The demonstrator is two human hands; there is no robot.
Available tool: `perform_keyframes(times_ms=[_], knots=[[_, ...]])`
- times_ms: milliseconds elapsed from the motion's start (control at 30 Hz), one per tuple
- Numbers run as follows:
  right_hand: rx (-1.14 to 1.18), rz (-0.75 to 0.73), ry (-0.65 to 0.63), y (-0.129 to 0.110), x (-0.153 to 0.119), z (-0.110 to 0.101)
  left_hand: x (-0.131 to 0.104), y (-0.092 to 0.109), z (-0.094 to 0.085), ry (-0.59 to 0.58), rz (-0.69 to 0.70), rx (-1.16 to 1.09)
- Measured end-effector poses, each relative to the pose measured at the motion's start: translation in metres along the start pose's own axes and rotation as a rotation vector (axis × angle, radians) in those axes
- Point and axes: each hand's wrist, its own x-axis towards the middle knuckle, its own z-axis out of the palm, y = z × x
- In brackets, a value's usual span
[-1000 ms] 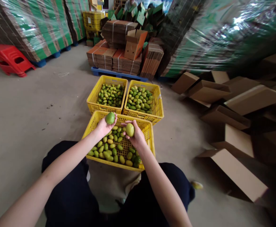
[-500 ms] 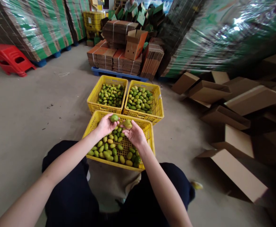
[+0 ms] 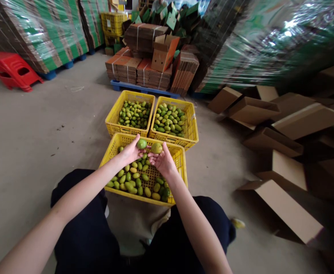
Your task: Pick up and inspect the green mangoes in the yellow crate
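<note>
On the far left, a red stool (image 3: 12, 70) stands on the grey floor (image 3: 69, 144). Toward the middle, the left hand (image 3: 133, 151) holds a green fruit (image 3: 141, 144), cupped at the fingers with the thumb up beside it. Just right of that is a yellow-green fruit (image 3: 157, 148) (its skin looks speckled), held by the right hand (image 3: 163, 161) between the thumb and the fingers. Both fruits are between the two palms, close to each other, and the fingertips of the hands nearly meet below them; whether they touch, I cannot tell.

The hands are above the near yellow crate (image 3: 180, 163), where more green and yellowish fruits lie, with some of the crate's holed bottom showing. Beyond it, the left far crate (image 3: 123, 130) and the right far crate (image 3: 191, 129) stand side by side, each with many fruits in it. Behind them, folded cardboard (image 3: 154, 78) is stacked on a blue pallet (image 3: 146, 90). To the right, a loose fruit (image 3: 238, 223) lies on the floor beside the person's knee, and farther right are open brown boxes (image 3: 289, 207), tipped in a heap.
</note>
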Motion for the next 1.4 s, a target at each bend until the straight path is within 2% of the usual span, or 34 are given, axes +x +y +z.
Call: perform_keyframes(times_ms=[333, 633, 833, 967, 1067, 1167, 1267, 1400], knots=[[-0.063, -0.041, 0.006, 0.007, 0.005, -0.005, -0.002, 0.000, 0.000, 0.026, -0.047, -0.059], [-0.130, -0.068, -0.034, 0.015, 0.009, -0.005, 0.000, -0.001, -0.001, 0.010, -0.001, -0.109], [-0.233, -0.184, -0.137, 0.018, 0.004, -0.002, -0.001, 0.000, 0.001, 0.044, -0.036, -0.144], [-0.313, -0.277, -0.137, 0.016, 0.002, -0.001, -0.006, 0.005, 0.005, 0.039, -0.039, -0.148], [-0.322, -0.330, -0.111, 0.017, 0.002, 0.000, -0.009, 0.007, 0.007, 0.004, -0.032, -0.110], [-0.292, -0.344, -0.088, 0.017, 0.000, 0.002, -0.009, 0.006, 0.005, -0.039, 0.040, -0.057], [-0.233, -0.324, -0.096, 0.014, -0.002, 0.004, -0.009, 0.004, 0.001, -0.063, 0.144, 0.013], [-0.116, -0.265, -0.144, 0.006, -0.002, 0.002, -0.016, 0.007, -0.001, -0.071, 0.168, 0.195]])
